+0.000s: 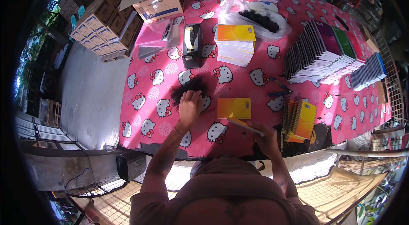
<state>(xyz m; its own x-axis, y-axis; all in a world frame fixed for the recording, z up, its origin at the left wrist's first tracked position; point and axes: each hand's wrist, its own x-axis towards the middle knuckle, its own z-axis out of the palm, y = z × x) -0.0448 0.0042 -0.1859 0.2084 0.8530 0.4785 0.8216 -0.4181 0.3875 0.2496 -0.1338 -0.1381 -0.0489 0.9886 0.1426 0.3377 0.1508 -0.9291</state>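
Left hand (190, 105): forearm extended forward, fingers bent over a heap of wiry black coils (187, 88); whether they grip any cannot be told from here. Right hand (266, 139): elbow bent, wrist turned inward, fingers closed on a thin notepad (245, 126) tipped nearly edge-on, its pages white, its edge yellow-orange. Beyond that hand, toward the left one, a yellow-orange notebook (234, 108) lies flat on the pink table (260, 97).
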